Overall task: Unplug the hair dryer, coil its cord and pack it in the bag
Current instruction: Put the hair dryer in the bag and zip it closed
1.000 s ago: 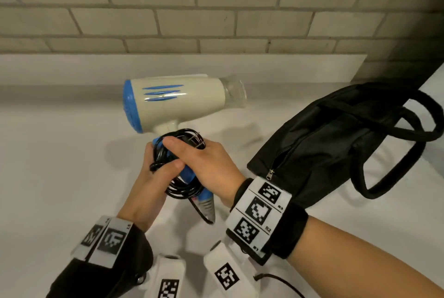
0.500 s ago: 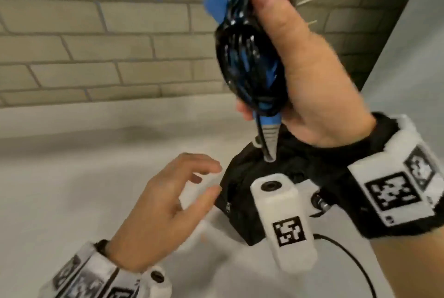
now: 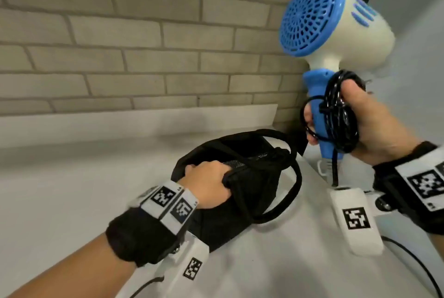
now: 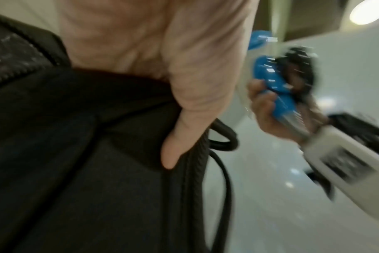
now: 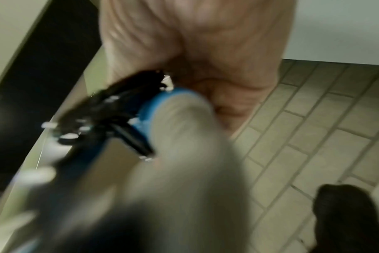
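My right hand (image 3: 370,119) gripped the cream-and-blue plastic hair dryer (image 3: 336,21) by its handle, pinning the coiled black cord (image 3: 341,115) there. My left hand (image 3: 206,182) clutched the black fabric bag (image 3: 240,201) rim below, holding it open.

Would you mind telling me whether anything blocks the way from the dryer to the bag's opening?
Nothing solid does. The dryer is held up right of the bag, whose mouth the left hand grips. Only a bag strap loops on the side facing the dryer and might snag it.
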